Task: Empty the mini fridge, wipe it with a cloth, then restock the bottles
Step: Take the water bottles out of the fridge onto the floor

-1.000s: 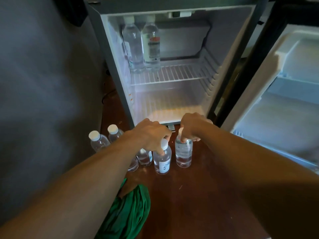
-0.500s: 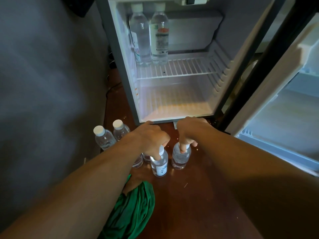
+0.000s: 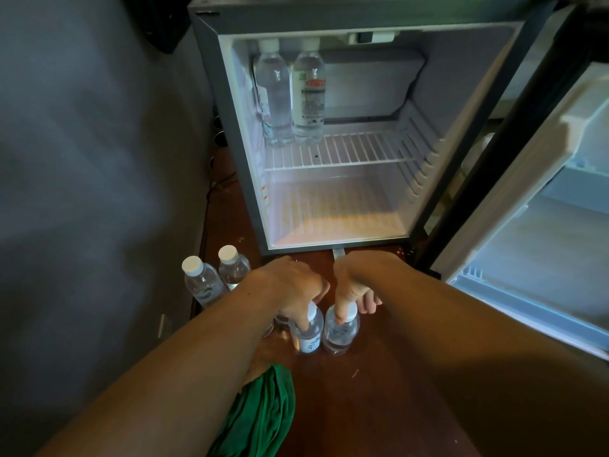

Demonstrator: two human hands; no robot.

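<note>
Your left hand (image 3: 290, 288) is closed over the neck of a small water bottle (image 3: 308, 334) with a white label, your fingers wrapped around its cap and shoulder. Your right hand (image 3: 354, 285) grips the cap of a second small bottle (image 3: 341, 333) just beside the first, thumb and fingers pinched on the top. Both bottles stand upright on the brown wooden surface (image 3: 379, 390) in front of the mini fridge (image 3: 362, 14); whether they are lifted clear of it cannot be told. To your left, two more small bottles (image 3: 201, 282) with white caps stand upright near the grey wall (image 3: 82, 159), and at least one other is partly hidden under your left wrist. A green cloth (image 3: 263, 420) lies crumpled below your left forearm. The fridge door (image 3: 543, 209) is swung open to the right. Inside, two taller bottles (image 3: 290, 97) stand side by side, touching, at the back left of the wire shelf (image 3: 356, 150). The floor of the lower compartment holds nothing.
</note>
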